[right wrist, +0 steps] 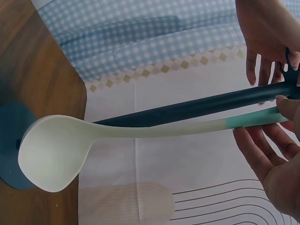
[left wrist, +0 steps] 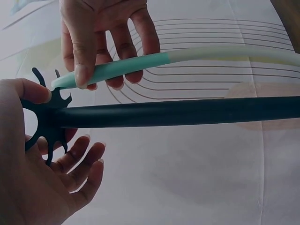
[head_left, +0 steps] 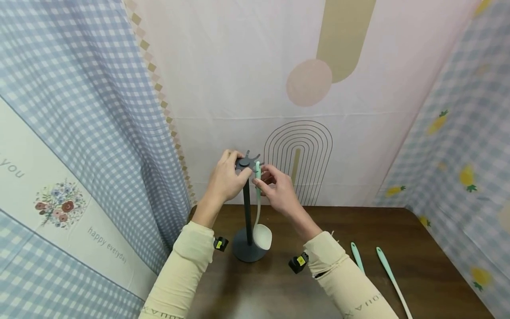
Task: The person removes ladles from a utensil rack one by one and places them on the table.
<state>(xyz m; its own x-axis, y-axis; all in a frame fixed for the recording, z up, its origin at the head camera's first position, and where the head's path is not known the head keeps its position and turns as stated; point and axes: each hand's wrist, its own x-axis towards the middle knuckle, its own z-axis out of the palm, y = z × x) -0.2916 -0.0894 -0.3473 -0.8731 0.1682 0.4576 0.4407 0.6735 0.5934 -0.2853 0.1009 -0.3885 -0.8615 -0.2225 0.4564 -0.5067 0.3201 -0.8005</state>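
Observation:
A dark utensil stand (head_left: 247,208) with a round base and a ring of hooks on top stands upright on the table. My left hand (head_left: 227,181) holds the hook ring (left wrist: 44,117), its thumb and fingers around the rim. A ladle (right wrist: 56,154) with a cream bowl and a mint-green handle hangs bowl down beside the pole. Between thumb and fingers, my right hand (head_left: 282,191) pinches the green handle (left wrist: 126,66) near its top. In the left wrist view the handle's tip overlaps one of the hooks. The ladle's bowl is just in front of the stand's base (head_left: 241,250).
Two more mint-handled utensils lie on the brown table (head_left: 318,221) at the right: one handle (head_left: 357,254) is partly behind my right sleeve, the other (head_left: 388,268) runs out of frame. A patterned cloth (head_left: 223,88) hangs behind, checked curtains (head_left: 131,110) at the sides.

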